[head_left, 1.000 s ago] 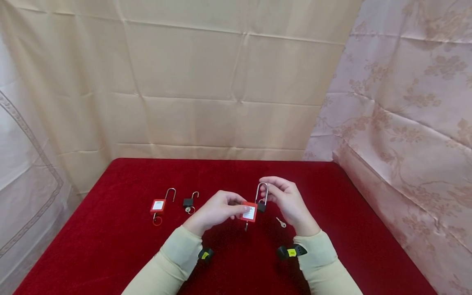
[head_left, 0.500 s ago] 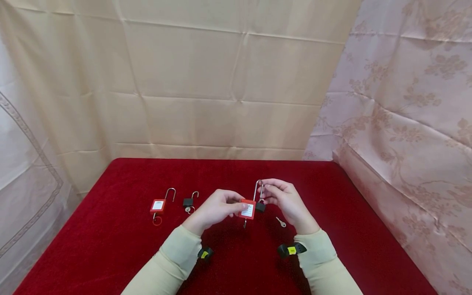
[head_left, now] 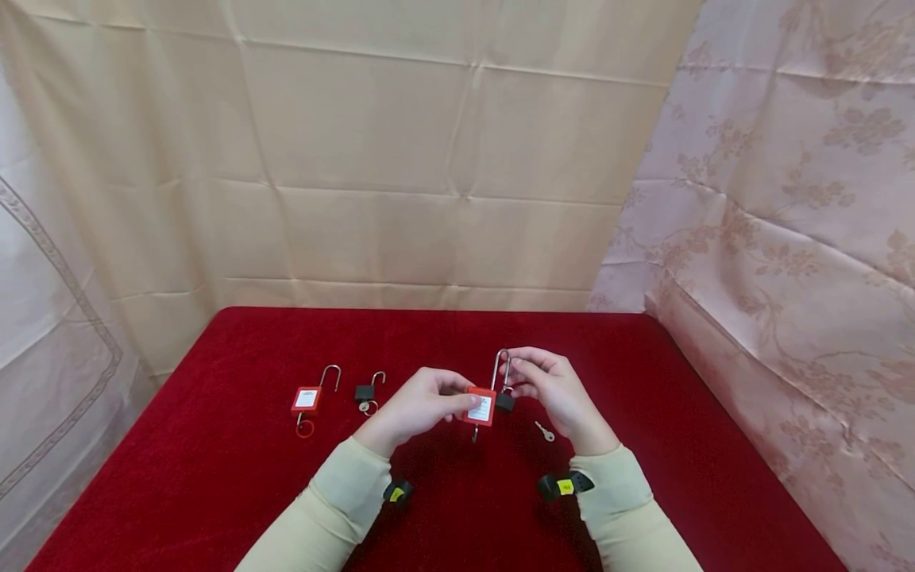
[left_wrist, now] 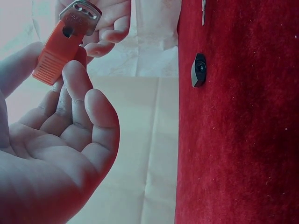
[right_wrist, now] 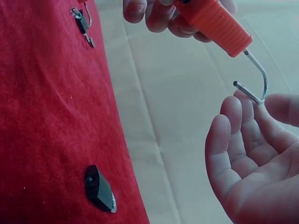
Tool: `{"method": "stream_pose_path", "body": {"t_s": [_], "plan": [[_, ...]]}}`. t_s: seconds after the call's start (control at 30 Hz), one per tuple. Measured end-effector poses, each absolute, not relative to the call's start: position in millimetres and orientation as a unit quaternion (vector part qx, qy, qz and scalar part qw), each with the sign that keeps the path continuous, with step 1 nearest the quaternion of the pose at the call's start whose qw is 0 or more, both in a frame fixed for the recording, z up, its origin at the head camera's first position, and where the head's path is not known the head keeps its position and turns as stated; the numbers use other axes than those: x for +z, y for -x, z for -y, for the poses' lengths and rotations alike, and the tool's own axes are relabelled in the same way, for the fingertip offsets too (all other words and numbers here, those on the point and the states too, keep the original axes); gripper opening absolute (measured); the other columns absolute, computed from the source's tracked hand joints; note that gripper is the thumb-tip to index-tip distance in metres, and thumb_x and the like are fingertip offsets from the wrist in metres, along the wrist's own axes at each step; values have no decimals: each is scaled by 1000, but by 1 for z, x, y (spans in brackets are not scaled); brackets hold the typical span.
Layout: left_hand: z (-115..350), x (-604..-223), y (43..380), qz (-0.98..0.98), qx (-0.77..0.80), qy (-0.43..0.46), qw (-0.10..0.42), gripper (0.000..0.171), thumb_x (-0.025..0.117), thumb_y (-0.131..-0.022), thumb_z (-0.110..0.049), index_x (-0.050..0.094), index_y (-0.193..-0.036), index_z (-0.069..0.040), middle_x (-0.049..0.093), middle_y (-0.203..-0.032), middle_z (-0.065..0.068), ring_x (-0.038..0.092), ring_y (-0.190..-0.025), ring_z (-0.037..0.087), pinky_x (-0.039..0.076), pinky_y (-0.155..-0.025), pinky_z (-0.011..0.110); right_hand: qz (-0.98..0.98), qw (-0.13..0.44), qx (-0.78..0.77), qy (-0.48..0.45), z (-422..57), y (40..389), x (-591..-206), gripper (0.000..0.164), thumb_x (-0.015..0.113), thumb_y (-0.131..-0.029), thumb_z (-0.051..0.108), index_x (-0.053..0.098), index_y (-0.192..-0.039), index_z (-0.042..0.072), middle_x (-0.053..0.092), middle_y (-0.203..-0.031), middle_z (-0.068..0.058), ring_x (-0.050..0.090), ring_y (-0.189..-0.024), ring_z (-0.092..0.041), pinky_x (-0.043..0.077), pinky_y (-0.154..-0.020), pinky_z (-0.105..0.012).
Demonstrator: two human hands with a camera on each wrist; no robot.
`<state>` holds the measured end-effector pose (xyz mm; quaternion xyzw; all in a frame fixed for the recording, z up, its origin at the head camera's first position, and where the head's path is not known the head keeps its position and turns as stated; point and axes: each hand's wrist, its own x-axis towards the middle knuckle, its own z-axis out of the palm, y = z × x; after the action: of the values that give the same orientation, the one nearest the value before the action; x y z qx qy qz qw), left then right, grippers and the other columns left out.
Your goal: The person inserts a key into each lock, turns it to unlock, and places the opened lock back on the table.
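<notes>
One held red padlock (head_left: 481,410), left hand (head_left: 420,403) pinching its body (right_wrist: 215,28), right hand (head_left: 561,392) pinching its shackle (right_wrist: 248,92); key (head_left: 546,432) nearby

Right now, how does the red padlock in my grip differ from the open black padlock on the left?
Pose: the red padlock is held up in the air, while the black padlock lies on the red cloth. Look: the red padlock bears a white label; none shows on the black padlock. Size: the red padlock's shackle looks longer than the black padlock's. Both shackles stand open.
</notes>
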<state>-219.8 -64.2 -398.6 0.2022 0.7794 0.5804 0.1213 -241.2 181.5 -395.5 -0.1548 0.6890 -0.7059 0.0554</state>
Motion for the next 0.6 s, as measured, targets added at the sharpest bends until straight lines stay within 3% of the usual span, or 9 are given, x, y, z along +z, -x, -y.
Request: {"method": "stream_pose_path", "body": {"t_s": [0.1, 0.33, 0.6], "plan": [[64, -398, 219, -779, 581, -203, 120, 26, 75, -92, -21, 75, -112, -4, 72, -92, 4, 66, -84, 33, 54, -80, 55, -689, 56, -706, 155, -181, 241, -396, 30, 58, -103, 7, 62, -127, -10, 69, -101, -16, 65, -83, -19, 58, -74, -35], [63, -397, 219, -786, 572, -204, 119, 27, 76, -92, -23, 75, -112, -6, 72, -94, 3, 64, -82, 22, 54, -80, 55, -686, 65, -709, 150, -180, 240, -396, 30, 58, -103, 8, 60, -128, -10, 69, -100, -12, 66, -84, -19, 58, -73, -32], [65, -396, 219, -789, 568, -202, 117, 26, 76, -92, -25, 76, -112, -8, 72, -94, 3, 65, -84, 27, 54, -80, 53, -694, 70, -700, 153, -181, 240, -395, 33, 59, -103, 10, 60, -131, -6, 71, -108, -15, 70, -89, -23, 59, -75, -35]]}}
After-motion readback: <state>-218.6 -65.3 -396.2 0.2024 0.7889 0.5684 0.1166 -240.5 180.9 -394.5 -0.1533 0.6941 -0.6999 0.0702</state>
